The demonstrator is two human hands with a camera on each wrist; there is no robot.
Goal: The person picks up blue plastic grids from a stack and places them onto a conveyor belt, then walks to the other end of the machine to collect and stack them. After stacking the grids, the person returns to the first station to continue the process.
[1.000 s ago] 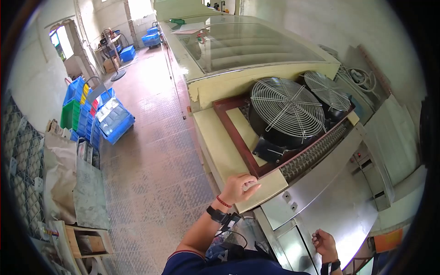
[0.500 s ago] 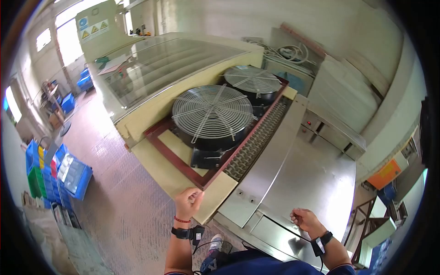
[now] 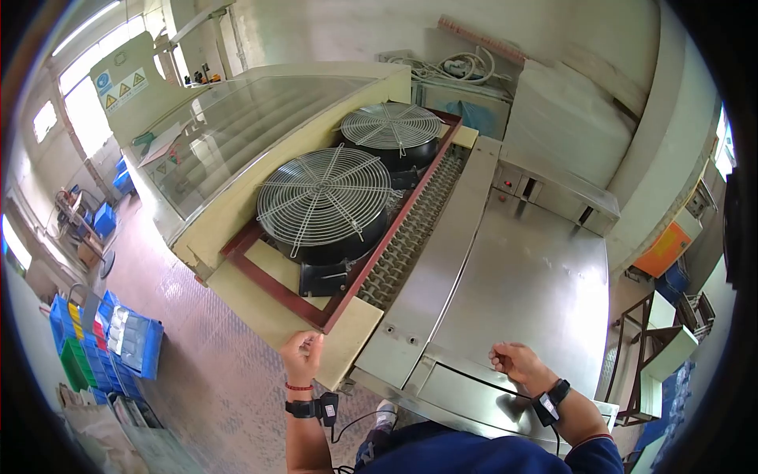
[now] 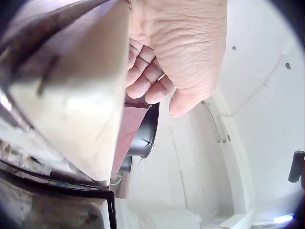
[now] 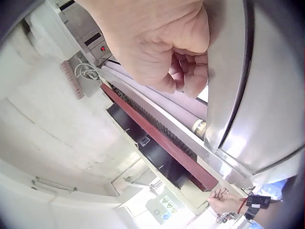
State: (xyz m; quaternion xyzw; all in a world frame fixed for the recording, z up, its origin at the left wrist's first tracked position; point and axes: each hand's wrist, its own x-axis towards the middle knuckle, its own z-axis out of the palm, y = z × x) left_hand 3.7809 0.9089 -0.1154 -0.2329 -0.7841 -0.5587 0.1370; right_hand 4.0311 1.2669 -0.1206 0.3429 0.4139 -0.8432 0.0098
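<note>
In the head view my left hand [image 3: 302,354] is at the near corner of a cream panel [image 3: 351,328], fingers loosely curled around nothing. The red-brown metal frame [image 3: 276,286] comes down to a corner just beyond those fingers. Inside it sit two black fans under round wire guards [image 3: 324,197]. My right hand [image 3: 517,365] hovers over a shiny steel top [image 3: 537,292], above a dark-edged inset plate. Its fingers [image 5: 193,81] curl loosely in the right wrist view and hold nothing. A metal mesh belt [image 3: 410,229] runs between the frame and the steel.
A glass-topped section [image 3: 237,134] of the machine extends beyond the fans. Blue crates [image 3: 142,336] stand on the floor at the left. Coiled hoses [image 3: 474,67] lie by the back wall. On the right are an orange panel [image 3: 667,249] and a rack [image 3: 651,324].
The head view has swung right, bringing more of the steel top into sight. My left hand stays near the frame's corner. My right hand has come further in over the steel.
</note>
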